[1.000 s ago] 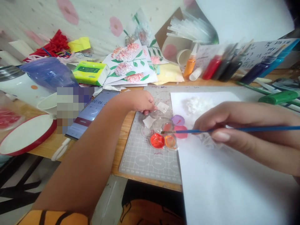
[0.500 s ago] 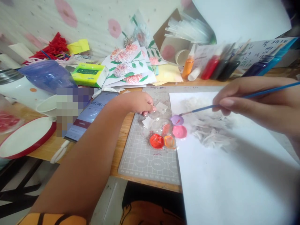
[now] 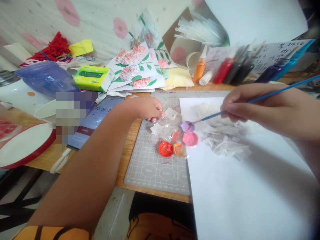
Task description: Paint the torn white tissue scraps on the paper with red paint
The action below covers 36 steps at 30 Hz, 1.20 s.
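Two hands in view: the right hand [image 3: 252, 108] is pinching one thin blue-handled paintbrush [image 3: 250, 100], with its tip down in the purple well of the clear plastic paint palette [image 3: 172, 138], and the left hand [image 3: 147, 108] is curled with its fingertips on the palette's far edge. I count five wells with paint in them: one purple, one pink, two orange-ish and one red, and the rest look clear. The palette sits on one grey gridded cutting mat [image 3: 155, 166] on the wooden table [image 3: 50, 155], touching one big white paper sheet [image 3: 245, 193] that has a pile of crumpled white tissue bits [image 3: 222, 140] right under the brush. Behind: a row of paint bottles [image 3: 225, 70], too blurry to count, one green tissue pack [image 3: 93, 77], a stack of flower paintings [image 3: 137, 68], and one phone [image 3: 96, 120] beside the left forearm.
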Motion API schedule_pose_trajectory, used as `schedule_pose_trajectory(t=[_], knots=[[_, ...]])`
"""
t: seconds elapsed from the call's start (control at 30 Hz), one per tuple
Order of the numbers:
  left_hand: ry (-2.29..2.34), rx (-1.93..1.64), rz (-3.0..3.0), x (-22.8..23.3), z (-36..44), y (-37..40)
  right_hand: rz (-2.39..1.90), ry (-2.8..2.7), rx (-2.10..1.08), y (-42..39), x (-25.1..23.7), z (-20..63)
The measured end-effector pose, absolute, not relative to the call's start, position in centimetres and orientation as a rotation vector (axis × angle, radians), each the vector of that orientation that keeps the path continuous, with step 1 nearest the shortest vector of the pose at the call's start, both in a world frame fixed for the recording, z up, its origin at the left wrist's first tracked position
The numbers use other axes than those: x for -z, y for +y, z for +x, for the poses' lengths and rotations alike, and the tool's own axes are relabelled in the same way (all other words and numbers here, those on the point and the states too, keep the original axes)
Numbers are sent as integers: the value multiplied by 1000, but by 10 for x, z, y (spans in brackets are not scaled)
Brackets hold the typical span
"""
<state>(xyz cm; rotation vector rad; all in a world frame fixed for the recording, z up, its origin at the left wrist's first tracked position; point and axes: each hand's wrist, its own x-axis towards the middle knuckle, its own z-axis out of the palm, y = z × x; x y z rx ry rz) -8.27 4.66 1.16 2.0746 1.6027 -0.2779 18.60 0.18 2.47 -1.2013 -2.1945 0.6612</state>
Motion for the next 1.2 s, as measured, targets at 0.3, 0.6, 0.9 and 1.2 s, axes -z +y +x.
schedule_pose_trajectory(t=[0.3, 0.6, 0.9, 1.2], knots=[[1546, 334, 2106, -17, -83, 44, -1141, -2113, -689, 1, -22, 180], [1541, 356, 2108, -17, -83, 45, -1119, -2090, -825, 2, -21, 180], [1552, 355, 2099, -15, -84, 47, -1048, -2044, -977, 9, -11, 182], [1551, 339, 2111, -17, -83, 45, -1039, -1789, -1202, 12, -8, 184]])
